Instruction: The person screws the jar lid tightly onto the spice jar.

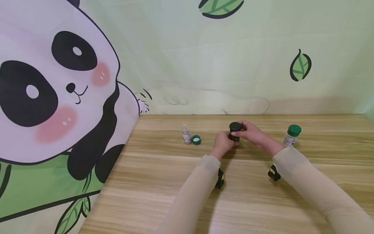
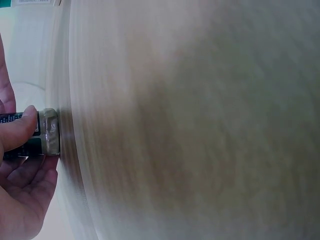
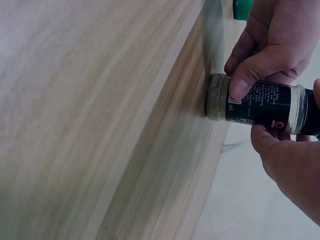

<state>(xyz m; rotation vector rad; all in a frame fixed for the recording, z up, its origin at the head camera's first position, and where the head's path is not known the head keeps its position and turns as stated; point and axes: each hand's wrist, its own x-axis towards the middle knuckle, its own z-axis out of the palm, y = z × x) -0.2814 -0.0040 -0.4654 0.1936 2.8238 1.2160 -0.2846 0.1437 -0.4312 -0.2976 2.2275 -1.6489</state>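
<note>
The left hand (image 1: 224, 143) is gripping the black jar (image 3: 262, 102), and the right hand (image 1: 252, 132) is pinching its lid (image 1: 235, 126), still sitting on. At nine o'clock from it, the clear jar (image 1: 186, 135) is standing uncapped, looking done; at three, the green jar (image 1: 289, 140) is seemingly waiting.

Dark-labelled, black-capped jar (image 3: 265, 104), upright between left hand (image 1: 224, 143) and right hand (image 1: 252, 132)

Sideways wrist close-ups of one jar (image 3: 267, 106)
</note>
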